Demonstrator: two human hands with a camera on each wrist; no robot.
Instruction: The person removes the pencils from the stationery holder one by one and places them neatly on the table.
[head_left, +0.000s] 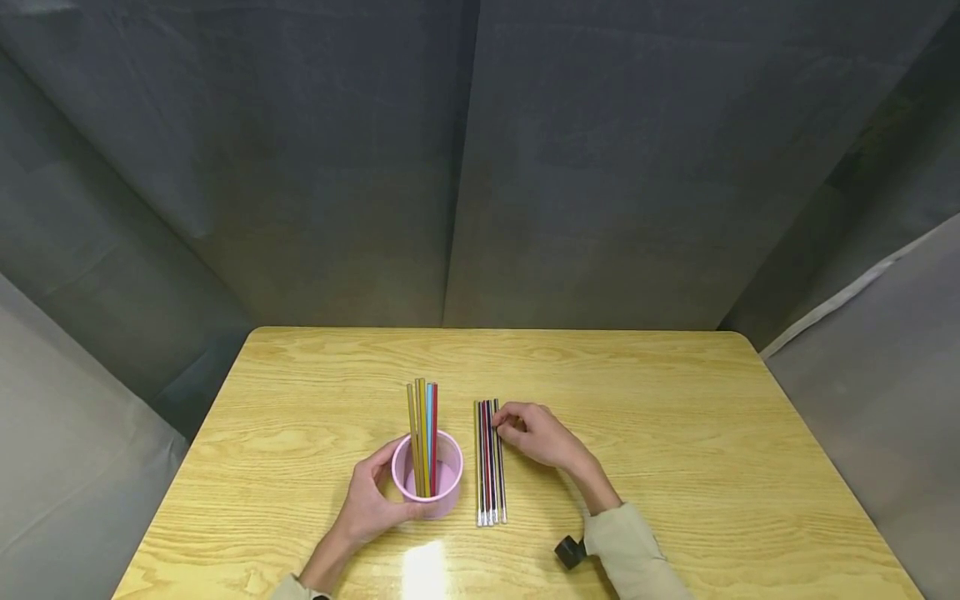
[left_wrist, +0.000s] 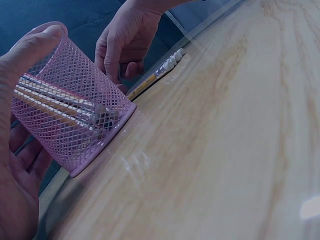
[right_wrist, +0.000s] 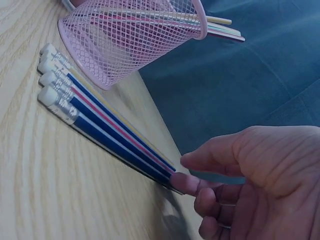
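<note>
My left hand [head_left: 375,504] grips a pink mesh pencil cup [head_left: 444,505] around its side, with the thumb near the front of the rim. Several pencils [head_left: 422,417] in yellow, blue and red stand in the cup, their eraser ends down. To the right of the cup, more pencils [head_left: 488,483] lie side by side, mostly dark blue with a red and a yellow one. My right hand [head_left: 543,435] is at their far ends. In the right wrist view its index fingertip [right_wrist: 184,183] meets the pencil ends, while the thumb stays a little apart. White erasers [right_wrist: 48,95] point toward me.
The wooden table [head_left: 675,433] spreads out on both sides of the hands. Grey curtains [head_left: 337,167] hang behind and beside it. A small black object [head_left: 570,552] sits at the right sleeve, above the table.
</note>
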